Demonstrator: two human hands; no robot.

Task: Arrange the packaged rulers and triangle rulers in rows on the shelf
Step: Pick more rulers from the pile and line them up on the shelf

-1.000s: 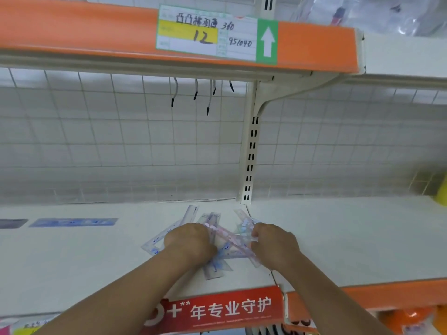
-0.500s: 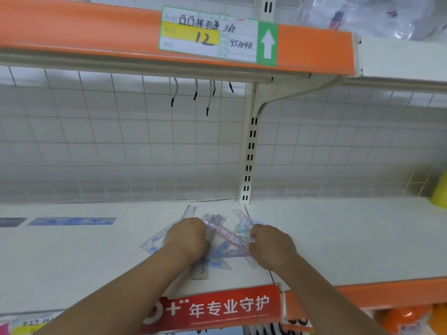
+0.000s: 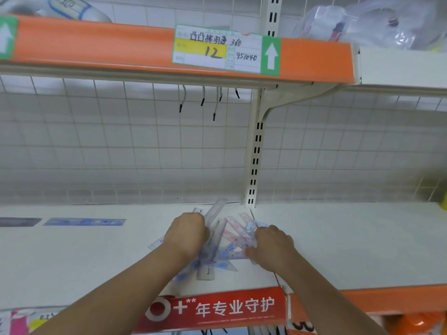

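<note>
- Working at a loose pile of packaged rulers on the shelf, just in front of the post and slightly left of its foot.
- Gripping a long ruler with the left hand, fingers curling round it, the far end pointing up toward the post's foot.
- Pinching a pink triangle with the right hand, thumb at the near edge and fingers on top as far as showing, directly in front of the post.
- Crossing and overlapping throughout the pile, fanning out at all angles; forming no row there yet.
- Lying flat and end to end well left of the post, toward the back of the shelf: a blue pack and a dark pack, possibly starting a row, though too blurred for telling what kind of goods.
- Judging the task as barely begun: separating straight rulers from triangles and laying both out in rows remaining to do for nearly the whole pile.
- Expecting the clear sleeves to be sliding over one another when pulled apart, so calling for lifting rather than dragging.
</note>
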